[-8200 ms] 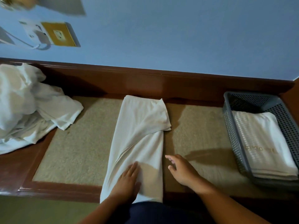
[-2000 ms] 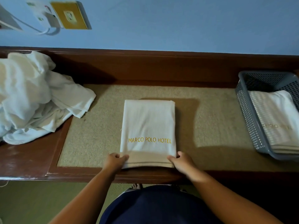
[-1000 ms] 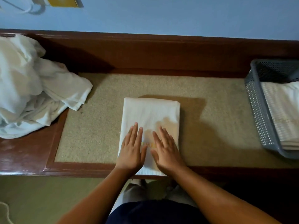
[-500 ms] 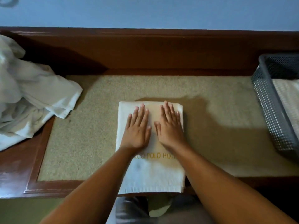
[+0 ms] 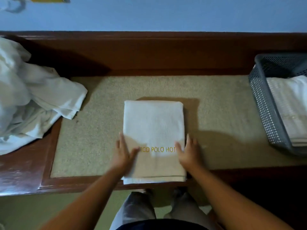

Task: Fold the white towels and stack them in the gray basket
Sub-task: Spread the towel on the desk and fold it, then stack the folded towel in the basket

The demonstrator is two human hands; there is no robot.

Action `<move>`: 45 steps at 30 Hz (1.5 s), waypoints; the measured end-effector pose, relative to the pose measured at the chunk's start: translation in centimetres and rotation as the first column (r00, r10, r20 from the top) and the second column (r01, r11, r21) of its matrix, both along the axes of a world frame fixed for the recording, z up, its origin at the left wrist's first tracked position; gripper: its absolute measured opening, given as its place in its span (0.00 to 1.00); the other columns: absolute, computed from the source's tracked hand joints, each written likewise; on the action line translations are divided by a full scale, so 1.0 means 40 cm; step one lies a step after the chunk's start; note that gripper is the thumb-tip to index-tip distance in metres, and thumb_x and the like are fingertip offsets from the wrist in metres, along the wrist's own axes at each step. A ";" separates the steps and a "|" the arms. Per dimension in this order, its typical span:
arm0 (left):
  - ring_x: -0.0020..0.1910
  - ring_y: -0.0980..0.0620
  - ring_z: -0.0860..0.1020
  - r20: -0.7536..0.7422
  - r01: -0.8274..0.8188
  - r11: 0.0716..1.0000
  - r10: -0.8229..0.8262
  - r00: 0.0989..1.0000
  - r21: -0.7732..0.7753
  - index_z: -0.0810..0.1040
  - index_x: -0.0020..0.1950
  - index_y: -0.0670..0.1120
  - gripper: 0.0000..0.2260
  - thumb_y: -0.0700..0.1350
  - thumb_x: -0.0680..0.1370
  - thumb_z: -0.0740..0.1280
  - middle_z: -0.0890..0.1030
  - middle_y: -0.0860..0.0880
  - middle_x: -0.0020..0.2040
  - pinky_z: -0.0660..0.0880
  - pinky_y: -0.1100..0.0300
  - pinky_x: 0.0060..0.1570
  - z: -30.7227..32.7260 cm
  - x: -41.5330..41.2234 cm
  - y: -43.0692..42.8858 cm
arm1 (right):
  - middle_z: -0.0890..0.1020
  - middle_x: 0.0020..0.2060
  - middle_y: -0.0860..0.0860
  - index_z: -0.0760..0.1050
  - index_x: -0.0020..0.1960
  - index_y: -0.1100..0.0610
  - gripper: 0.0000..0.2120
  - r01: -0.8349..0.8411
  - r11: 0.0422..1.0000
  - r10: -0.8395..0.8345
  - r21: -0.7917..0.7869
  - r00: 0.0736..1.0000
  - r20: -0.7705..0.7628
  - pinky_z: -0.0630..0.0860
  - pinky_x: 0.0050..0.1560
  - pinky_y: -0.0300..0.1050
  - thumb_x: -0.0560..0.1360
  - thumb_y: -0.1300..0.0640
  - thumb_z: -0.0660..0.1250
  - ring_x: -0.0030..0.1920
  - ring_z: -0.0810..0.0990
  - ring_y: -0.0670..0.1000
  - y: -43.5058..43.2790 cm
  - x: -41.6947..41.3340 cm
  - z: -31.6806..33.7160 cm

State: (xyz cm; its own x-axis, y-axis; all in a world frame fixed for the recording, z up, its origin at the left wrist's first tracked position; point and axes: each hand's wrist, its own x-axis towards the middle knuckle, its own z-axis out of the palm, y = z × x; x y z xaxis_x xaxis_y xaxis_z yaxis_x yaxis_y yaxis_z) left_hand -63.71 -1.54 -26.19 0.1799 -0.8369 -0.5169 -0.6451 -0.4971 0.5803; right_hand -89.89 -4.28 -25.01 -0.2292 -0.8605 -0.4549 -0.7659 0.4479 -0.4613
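A folded white towel point(image 5: 153, 123) with gold hotel lettering lies in the middle of the tan mat point(image 5: 216, 103), its near edge at the bench front. My left hand point(image 5: 123, 152) lies along its left side and my right hand point(image 5: 188, 151) along its right side. Each has straight fingers beside the edge and a thumb on top of the cloth. Both hands are motion-blurred. The gray basket point(image 5: 264, 103) stands at the far right with folded white towels point(image 5: 290, 105) inside. A heap of unfolded white towels point(image 5: 31, 100) lies at the left.
The mat sits inset in a dark wooden bench point(image 5: 21, 173) against a blue wall, with a raised wooden back rail point(image 5: 149, 52). My legs point(image 5: 159, 209) stand right at the bench's front edge.
My hands have slid off the top of the folded towel, back toward me and out to its two sides. The lettering between them is uncovered. The view has shifted a little.
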 end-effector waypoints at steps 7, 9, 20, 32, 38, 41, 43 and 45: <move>0.51 0.47 0.85 -0.518 -0.263 0.946 0.323 0.792 0.187 0.81 0.61 0.47 0.28 0.63 0.69 0.75 0.87 0.48 0.52 0.81 0.48 0.50 0.130 -0.007 0.169 | 0.86 0.45 0.56 0.81 0.56 0.61 0.16 0.335 0.905 -0.420 0.262 0.801 0.427 0.77 0.38 0.44 0.75 0.51 0.74 0.40 0.85 0.55 0.150 0.017 0.064; 0.49 0.42 0.84 -0.639 -0.270 0.940 0.339 0.691 0.207 0.80 0.63 0.45 0.25 0.57 0.71 0.76 0.86 0.43 0.53 0.79 0.47 0.44 0.195 -0.009 0.139 | 0.83 0.38 0.55 0.81 0.53 0.60 0.12 0.314 0.894 -0.443 0.320 0.732 0.518 0.70 0.25 0.41 0.76 0.52 0.73 0.24 0.74 0.49 0.110 -0.010 0.141; 0.38 0.47 0.77 -0.838 -0.304 0.940 0.288 0.464 0.155 0.82 0.56 0.37 0.16 0.48 0.79 0.65 0.83 0.39 0.45 0.71 0.53 0.35 0.565 -0.334 -0.080 | 0.79 0.40 0.58 0.82 0.48 0.58 0.08 0.353 0.889 -0.453 0.291 0.582 0.675 0.66 0.30 0.42 0.78 0.54 0.67 0.35 0.74 0.53 -0.069 -0.351 0.573; 0.37 0.45 0.75 -0.864 -0.033 0.968 -0.207 0.459 -0.249 0.79 0.57 0.35 0.17 0.48 0.77 0.69 0.81 0.41 0.42 0.72 0.55 0.34 0.829 -1.026 -0.395 | 0.81 0.58 0.64 0.76 0.66 0.67 0.19 0.630 0.759 -0.212 -0.160 0.473 0.855 0.82 0.48 0.50 0.78 0.59 0.65 0.54 0.83 0.58 -0.244 -1.071 0.830; 0.38 0.41 0.79 -0.835 0.037 0.942 -0.312 0.453 -0.332 0.80 0.55 0.40 0.14 0.49 0.75 0.70 0.84 0.39 0.43 0.77 0.46 0.41 0.802 -1.271 -0.535 | 0.84 0.50 0.57 0.78 0.63 0.62 0.16 0.637 0.701 -0.144 -0.320 0.567 0.811 0.83 0.44 0.47 0.78 0.57 0.67 0.48 0.84 0.54 -0.338 -1.315 0.827; 0.34 0.44 0.77 -0.735 0.179 0.958 -0.288 0.613 -0.226 0.81 0.54 0.41 0.12 0.49 0.77 0.70 0.83 0.36 0.45 0.73 0.54 0.34 0.632 -1.336 -0.506 | 0.85 0.44 0.54 0.80 0.54 0.58 0.14 0.616 0.763 -0.356 -0.198 0.655 0.667 0.78 0.38 0.44 0.72 0.53 0.73 0.45 0.82 0.55 -0.324 -1.407 0.665; 0.30 0.48 0.79 -0.588 0.401 0.915 -0.294 0.753 0.056 0.79 0.56 0.40 0.12 0.48 0.80 0.68 0.83 0.37 0.43 0.76 0.54 0.32 0.494 -1.338 -0.439 | 0.84 0.50 0.57 0.76 0.54 0.55 0.07 0.505 0.859 -0.492 0.086 0.767 0.411 0.76 0.37 0.44 0.79 0.53 0.69 0.44 0.81 0.55 -0.276 -1.440 0.526; 0.29 0.48 0.80 -0.469 0.493 0.824 -0.331 0.819 0.280 0.74 0.61 0.40 0.14 0.48 0.81 0.68 0.84 0.41 0.37 0.78 0.55 0.30 0.388 -1.327 -0.378 | 0.81 0.52 0.56 0.73 0.59 0.53 0.10 0.382 0.873 -0.425 0.303 0.901 0.089 0.75 0.41 0.46 0.80 0.51 0.67 0.43 0.80 0.55 -0.230 -1.466 0.398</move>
